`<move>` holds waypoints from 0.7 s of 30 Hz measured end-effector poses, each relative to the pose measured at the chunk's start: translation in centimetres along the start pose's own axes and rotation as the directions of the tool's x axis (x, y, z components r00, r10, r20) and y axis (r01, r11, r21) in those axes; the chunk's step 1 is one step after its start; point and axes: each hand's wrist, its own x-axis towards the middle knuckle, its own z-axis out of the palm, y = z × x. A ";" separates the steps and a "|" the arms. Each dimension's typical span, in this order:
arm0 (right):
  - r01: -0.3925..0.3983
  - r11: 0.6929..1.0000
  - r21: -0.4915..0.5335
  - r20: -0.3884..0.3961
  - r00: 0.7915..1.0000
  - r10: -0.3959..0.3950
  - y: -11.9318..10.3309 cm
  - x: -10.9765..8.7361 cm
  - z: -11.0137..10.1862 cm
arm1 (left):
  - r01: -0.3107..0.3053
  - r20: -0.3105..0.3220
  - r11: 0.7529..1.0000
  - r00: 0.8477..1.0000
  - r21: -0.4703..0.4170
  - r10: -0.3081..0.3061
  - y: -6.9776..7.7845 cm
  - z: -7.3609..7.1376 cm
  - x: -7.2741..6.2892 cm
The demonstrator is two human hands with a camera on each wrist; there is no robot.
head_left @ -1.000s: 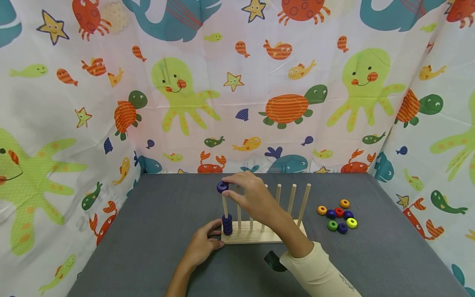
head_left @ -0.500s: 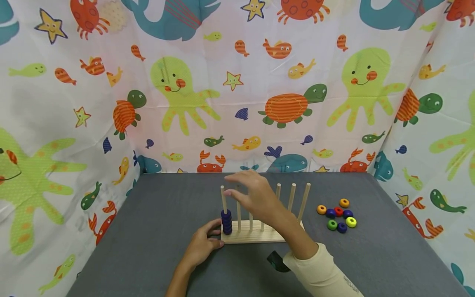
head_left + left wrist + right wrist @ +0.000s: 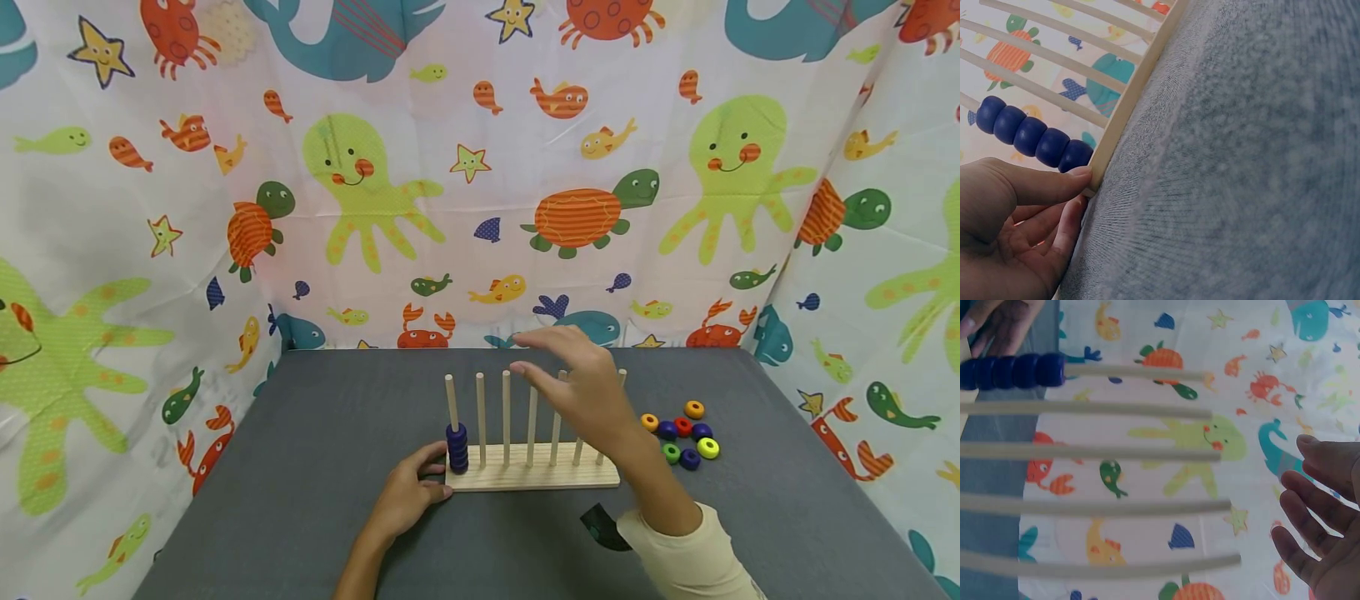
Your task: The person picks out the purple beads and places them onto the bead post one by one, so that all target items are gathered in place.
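**One hand pinches the rack, the other hovers with nothing in it**

Nearest, on the grey table (image 3: 300, 500), a dark object (image 3: 603, 527) shows beside the beige sleeve (image 3: 690, 554) of the right arm; it may belong to the wrist camera, but from this view I cannot be sure.

A little farther, the left hand (image 3: 411, 492) pinches the left end of the wooden rack (image 3: 517, 479), the thumb at the near corner and the fingers toward the far side. Probably this grip serves to keep the rack from sliding or tipping.

The rack's base lies flat and its pegs (image 3: 506, 417) stand upright, which seems to suit beads that go on from above. On the leftmost peg (image 3: 452, 400) five blue beads (image 3: 1032, 134) are stacked down to the base; the peg passes through them and so keeps them in one column.

Over the right half of the rack, the right hand (image 3: 592, 392) hovers with thumb and forefinger apart, gripping nothing.

To the right of the rack, a cluster of loose beads (image 3: 682, 427) in orange, red, blue, green and yellow lies on the table, presumably within easy reach of the right hand.

Farthest, a cloth (image 3: 450, 200) with sea animals hangs behind and at both sides, perhaps as a screen.
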 end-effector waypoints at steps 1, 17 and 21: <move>0.000 1.000 -0.004 -0.017 1.000 0.000 0.2 -0.2 -0.4 | 0.000 -0.001 1.000 1.000 0.002 0.000 0.0 0.0 0.0; -0.084 0.994 -0.072 -0.188 0.980 0.069 3.5 -3.0 -5.7 | 0.001 -0.009 1.000 1.000 -0.002 -0.001 -0.2 0.1 0.1; -0.116 0.990 -0.082 -0.220 0.971 0.096 4.6 -3.9 -6.7 | -0.004 -0.013 1.000 1.000 -0.002 0.004 -0.2 0.1 0.2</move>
